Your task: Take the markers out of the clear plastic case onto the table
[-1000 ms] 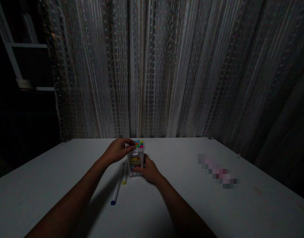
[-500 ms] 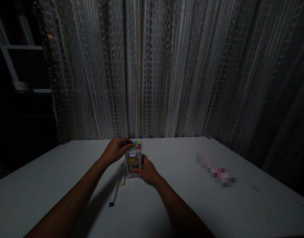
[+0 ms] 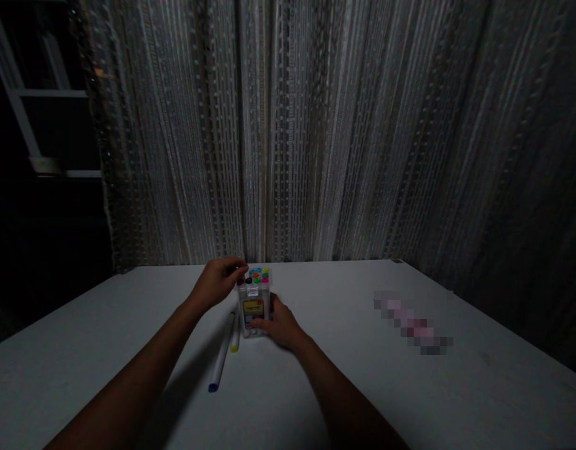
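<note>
Right hand (image 3: 284, 325) grips the lower right side of a clear marker case (image 3: 254, 309), upright on the white table (image 3: 344, 369). Left hand (image 3: 217, 284) is at the case's upper left corner, fingers bent; whether it holds anything cannot be determined. Blue-ended marker (image 3: 221, 357) and yellow-ended marker (image 3: 234, 339) lie left of the case. Patterned curtain (image 3: 288, 137) hangs behind

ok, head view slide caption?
Right hand holds clear marker case, left hand at its top, two markers lying beside it.
</note>
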{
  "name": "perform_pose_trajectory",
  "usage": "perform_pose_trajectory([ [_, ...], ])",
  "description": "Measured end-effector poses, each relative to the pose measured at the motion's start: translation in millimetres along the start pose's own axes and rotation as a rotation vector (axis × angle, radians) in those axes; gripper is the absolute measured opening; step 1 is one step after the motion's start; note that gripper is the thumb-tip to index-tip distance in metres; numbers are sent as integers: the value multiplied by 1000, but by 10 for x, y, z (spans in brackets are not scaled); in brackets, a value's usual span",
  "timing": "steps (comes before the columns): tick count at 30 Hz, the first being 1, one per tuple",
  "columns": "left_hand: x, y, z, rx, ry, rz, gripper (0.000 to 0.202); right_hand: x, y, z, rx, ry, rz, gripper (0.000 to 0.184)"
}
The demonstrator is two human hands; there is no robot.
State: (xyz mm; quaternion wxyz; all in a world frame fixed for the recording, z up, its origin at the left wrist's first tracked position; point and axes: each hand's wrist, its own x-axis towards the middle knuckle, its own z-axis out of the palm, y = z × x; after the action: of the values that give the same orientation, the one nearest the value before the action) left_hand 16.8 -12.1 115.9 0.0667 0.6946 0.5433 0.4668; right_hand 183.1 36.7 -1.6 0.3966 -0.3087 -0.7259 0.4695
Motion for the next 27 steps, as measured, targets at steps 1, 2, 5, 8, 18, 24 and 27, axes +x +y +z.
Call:
perform_pose_trajectory([
  [1, -1, -3, -2, -1, -15, -5, 27, 2, 5, 2, 7, 0, 6, 57],
  [2, -3, -8, -3, 0, -31, -11, 27, 6, 12, 4, 11, 0, 11, 57],
  [5, -15, -22, -7, 0, -54, -31, 26, 21, 42, 12, 11, 2, 12, 58],
  [8, -31, -24, -5, -11, -49, -54, 28, 30, 65, 17, 32, -4, 2, 59],
  [18, -40, 44, -36, 78, -124, -27, 34, 8, 5, 2, 0, -6, 30, 57],
  [24, 26, 107, 47, 115, -235, 102, 34, 10, 13, 8, -12, -4, 34, 61],
  [27, 67, 111, 81, 143, -258, 141, 34, 5, 5, 9, -25, 3, 45, 59],
])
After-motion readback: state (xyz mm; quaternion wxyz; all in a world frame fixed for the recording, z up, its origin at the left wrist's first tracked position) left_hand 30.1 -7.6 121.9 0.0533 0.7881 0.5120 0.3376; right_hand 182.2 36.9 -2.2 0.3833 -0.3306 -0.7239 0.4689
